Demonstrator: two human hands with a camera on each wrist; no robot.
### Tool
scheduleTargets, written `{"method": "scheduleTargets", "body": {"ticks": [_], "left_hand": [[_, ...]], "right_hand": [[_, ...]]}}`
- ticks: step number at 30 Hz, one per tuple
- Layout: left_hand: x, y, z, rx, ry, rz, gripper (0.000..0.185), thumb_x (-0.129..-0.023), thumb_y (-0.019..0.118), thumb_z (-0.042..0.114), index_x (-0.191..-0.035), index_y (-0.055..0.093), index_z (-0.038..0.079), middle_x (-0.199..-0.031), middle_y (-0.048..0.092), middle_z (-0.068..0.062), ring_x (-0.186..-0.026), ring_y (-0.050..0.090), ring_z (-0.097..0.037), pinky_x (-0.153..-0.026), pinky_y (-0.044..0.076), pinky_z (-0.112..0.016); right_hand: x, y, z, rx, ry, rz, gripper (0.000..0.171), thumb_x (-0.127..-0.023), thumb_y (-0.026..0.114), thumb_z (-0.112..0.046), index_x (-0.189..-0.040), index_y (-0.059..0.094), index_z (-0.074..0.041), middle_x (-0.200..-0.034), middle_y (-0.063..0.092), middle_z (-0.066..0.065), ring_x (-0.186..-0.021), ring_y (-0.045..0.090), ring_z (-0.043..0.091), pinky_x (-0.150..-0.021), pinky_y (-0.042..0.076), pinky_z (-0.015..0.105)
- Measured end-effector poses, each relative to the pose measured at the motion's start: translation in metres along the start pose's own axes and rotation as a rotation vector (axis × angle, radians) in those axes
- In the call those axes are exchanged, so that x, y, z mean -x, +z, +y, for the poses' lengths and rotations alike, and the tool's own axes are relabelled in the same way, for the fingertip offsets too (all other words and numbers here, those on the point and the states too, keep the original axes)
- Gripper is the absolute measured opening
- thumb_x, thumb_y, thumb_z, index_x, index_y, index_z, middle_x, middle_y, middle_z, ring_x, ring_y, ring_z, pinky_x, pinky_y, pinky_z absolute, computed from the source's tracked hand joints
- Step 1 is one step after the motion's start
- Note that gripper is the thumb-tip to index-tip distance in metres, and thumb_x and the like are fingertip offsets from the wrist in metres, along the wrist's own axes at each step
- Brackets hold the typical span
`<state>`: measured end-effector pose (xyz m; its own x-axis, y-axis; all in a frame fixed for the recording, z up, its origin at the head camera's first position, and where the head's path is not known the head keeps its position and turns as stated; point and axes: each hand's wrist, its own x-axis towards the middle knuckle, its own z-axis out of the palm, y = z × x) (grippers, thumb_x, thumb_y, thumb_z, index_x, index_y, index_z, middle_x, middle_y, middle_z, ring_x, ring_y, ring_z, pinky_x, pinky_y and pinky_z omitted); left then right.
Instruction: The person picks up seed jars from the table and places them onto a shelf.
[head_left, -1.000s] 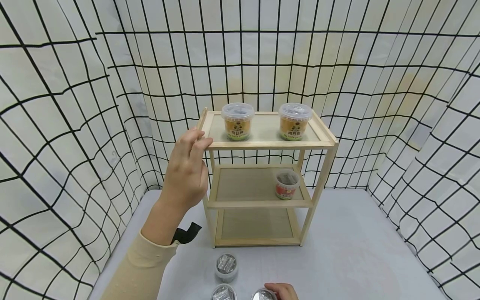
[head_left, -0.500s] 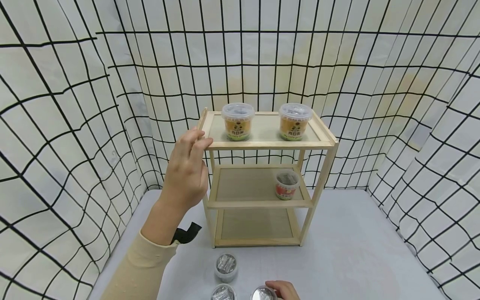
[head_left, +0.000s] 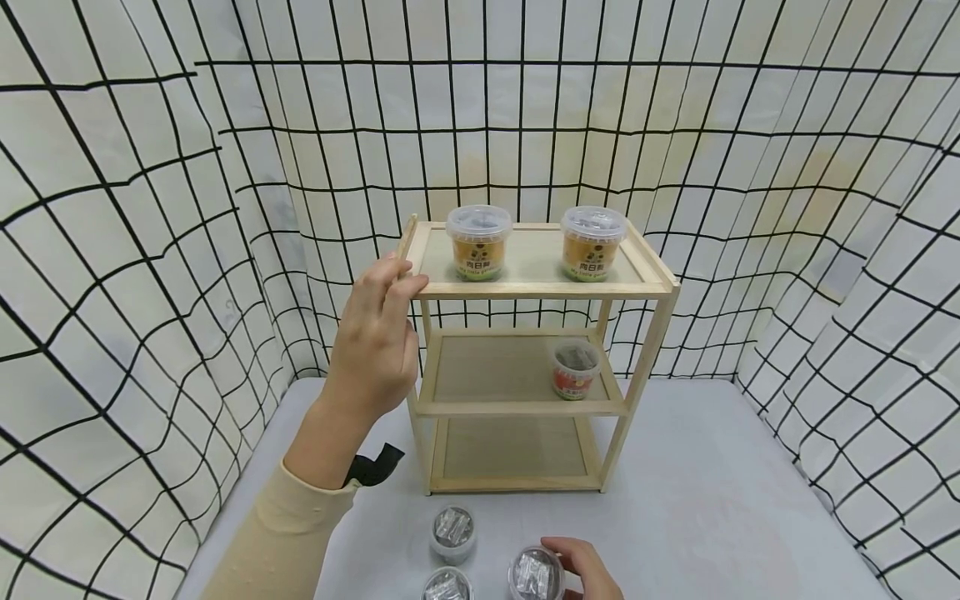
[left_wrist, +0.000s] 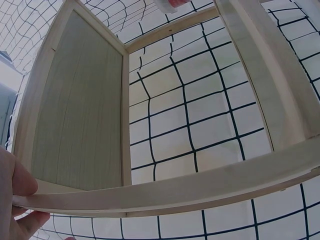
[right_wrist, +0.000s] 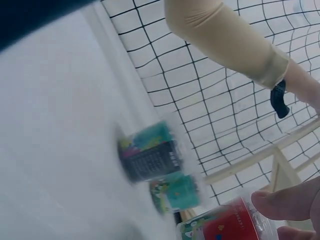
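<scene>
The left hand [head_left: 375, 333] held the near left corner of the wooden shelf unit [head_left: 654, 287], thumb and fingers curled over its top edge. At the near edge of the bench [head_left: 712, 517], the right hand [head_left: 588, 567] gripped a red-labelled cup [head_left: 536, 575], fingers wrapped round its side, just right of two similar cups [head_left: 453, 533].

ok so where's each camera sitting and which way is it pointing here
Head: worn on the head, looks forward and down at the wooden shelf on the table; shows the left hand gripping the shelf's top corner and the right hand on a clear-lidded cup.
Left wrist: beside the shelf's corner, looks up along the shelf; left-hand fingers show.
Right wrist: low over the table, looks across two blurred cups toward the shelf; fingertips touch a red-labelled cup.
Shared: the shelf appears in all three views.
</scene>
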<state>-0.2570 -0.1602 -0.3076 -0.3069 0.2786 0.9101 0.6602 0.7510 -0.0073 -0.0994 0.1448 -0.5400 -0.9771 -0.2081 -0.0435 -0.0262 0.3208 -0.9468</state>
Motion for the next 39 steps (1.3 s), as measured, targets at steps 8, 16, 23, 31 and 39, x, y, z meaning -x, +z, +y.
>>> {"method": "scheduleTargets", "body": {"ticks": [8,16,23,31,39], "left_hand": [[0.001,-0.001,0.001,0.001,-0.006,-0.011,0.048,-0.091,0.037,-0.004,-0.135,0.057,-0.002,-0.142,0.053,-0.027,-0.146,0.05,-0.044,-0.126,0.04,-0.05],[0.001,-0.001,0.001,0.002,0.002,-0.002,0.048,-0.09,0.037,-0.004,-0.134,0.057,-0.003,-0.142,0.053,-0.027,-0.146,0.05,-0.045,-0.127,0.04,-0.049],[0.0,-0.001,0.001,-0.009,-0.003,-0.018,0.049,-0.09,0.036,-0.004,-0.135,0.057,-0.003,-0.143,0.053,-0.027,-0.147,0.049,-0.044,-0.125,0.042,-0.051],[-0.001,0.0,0.002,-0.011,-0.002,-0.012,0.05,-0.089,0.037,-0.005,-0.134,0.057,-0.003,-0.143,0.053,-0.027,-0.147,0.049,-0.044,-0.126,0.042,-0.05],[-0.001,-0.002,0.002,-0.015,-0.009,-0.018,0.05,-0.09,0.037,-0.005,-0.135,0.057,-0.003,-0.143,0.053,-0.027,-0.148,0.049,-0.044,-0.126,0.041,-0.05]], "right_hand": [[0.0,-0.008,-0.037,0.007,0.015,0.079,0.078,-0.073,0.097,-0.014,-0.142,0.06,-0.002,-0.14,0.062,0.021,-0.123,0.063,0.036,-0.087,0.067,0.046],[-0.006,-0.019,-0.059,0.061,0.033,0.166,0.076,-0.07,0.097,-0.007,-0.139,0.064,-0.011,-0.139,0.067,0.014,-0.125,0.066,0.039,-0.087,0.067,0.045],[-0.011,-0.032,-0.079,0.094,-0.044,0.216,0.072,-0.071,0.096,-0.002,-0.135,0.067,-0.019,-0.133,0.07,0.006,-0.122,0.069,0.033,-0.085,0.067,0.038],[-0.016,-0.043,-0.099,0.067,-0.069,0.203,0.071,-0.074,0.094,0.001,-0.135,0.067,-0.024,-0.131,0.07,-0.002,-0.125,0.065,0.027,-0.091,0.065,0.033],[-0.021,-0.05,-0.118,0.053,-0.068,0.171,0.069,-0.076,0.092,0.001,-0.136,0.068,-0.023,-0.13,0.071,-0.001,-0.126,0.065,0.024,-0.093,0.061,0.023]]}}
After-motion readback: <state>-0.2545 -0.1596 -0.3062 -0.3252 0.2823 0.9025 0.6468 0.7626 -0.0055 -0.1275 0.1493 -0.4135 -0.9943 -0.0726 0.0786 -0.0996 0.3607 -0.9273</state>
